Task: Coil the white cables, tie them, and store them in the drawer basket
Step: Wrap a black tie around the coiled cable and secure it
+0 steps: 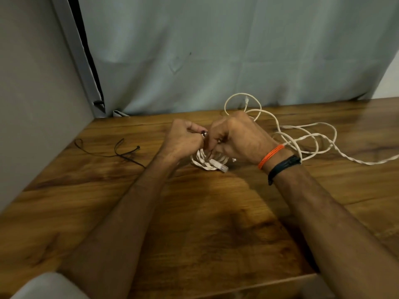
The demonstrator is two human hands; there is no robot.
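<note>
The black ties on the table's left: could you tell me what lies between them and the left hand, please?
Only bare wooden table separates the black ties from the left hand, per the head view.

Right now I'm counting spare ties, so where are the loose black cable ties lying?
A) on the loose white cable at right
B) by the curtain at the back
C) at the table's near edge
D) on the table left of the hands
D: the black cable ties lie on the wooden table, left of the left hand.
</note>
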